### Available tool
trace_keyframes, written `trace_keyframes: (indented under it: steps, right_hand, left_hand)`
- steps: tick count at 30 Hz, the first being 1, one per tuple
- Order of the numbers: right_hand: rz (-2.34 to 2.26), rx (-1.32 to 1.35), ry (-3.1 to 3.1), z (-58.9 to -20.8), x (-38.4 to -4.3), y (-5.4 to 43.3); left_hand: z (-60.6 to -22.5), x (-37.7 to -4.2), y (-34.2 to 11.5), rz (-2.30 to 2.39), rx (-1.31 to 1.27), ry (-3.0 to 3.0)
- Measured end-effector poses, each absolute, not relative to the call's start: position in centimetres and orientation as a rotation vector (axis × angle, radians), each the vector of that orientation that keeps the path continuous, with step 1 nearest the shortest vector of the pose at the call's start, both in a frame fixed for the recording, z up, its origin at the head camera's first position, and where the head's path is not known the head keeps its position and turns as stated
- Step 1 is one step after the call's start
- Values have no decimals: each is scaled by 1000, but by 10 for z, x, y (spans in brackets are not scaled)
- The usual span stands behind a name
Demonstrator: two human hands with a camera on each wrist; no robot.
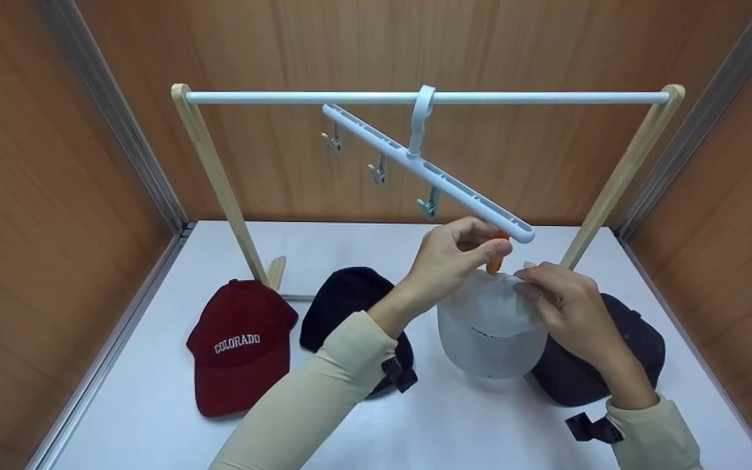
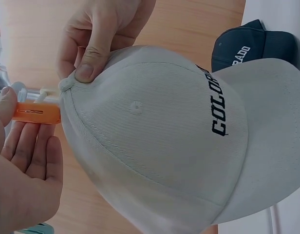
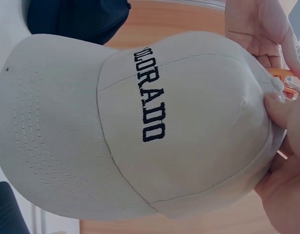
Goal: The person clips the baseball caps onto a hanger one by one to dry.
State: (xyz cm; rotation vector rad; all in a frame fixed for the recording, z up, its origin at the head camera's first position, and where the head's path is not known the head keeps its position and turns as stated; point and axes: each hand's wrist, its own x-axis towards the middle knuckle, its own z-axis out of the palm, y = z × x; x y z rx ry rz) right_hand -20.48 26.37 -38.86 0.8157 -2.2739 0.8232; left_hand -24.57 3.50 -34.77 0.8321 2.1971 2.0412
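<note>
My left hand (image 1: 451, 258) pinches an orange clip (image 1: 495, 261) between thumb and fingers, under the near right end of a pale hanger (image 1: 444, 177). The clip meets the top of a light grey cap (image 1: 490, 326); whether it bites the fabric I cannot tell. With thumb and fingers, my right hand (image 1: 565, 307) grips a fold of the cap's crown beside the clip. The cap hangs brim down, its dark COLORADO lettering (image 3: 152, 97) plain in the right wrist view. In the left wrist view the orange clip (image 2: 37, 113) touches the crown's edge by the gathered fabric.
The hanger hooks over a white rail (image 1: 284, 98) on wooden legs (image 1: 621, 176). Three other clips, one of them a green clip (image 1: 428, 203), dangle from it. On the white table (image 1: 147, 391) lie a dark red cap (image 1: 239, 365), a black cap (image 1: 343, 300) and a dark cap (image 1: 634, 352).
</note>
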Motion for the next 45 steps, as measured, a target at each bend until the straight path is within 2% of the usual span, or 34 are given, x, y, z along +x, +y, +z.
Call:
trace_keyframes:
  steps: [45]
  right_hand:
    - [829, 736, -2199, -388, -202, 244]
  left_hand:
    - [-352, -246, 37, 2048, 681, 2292]
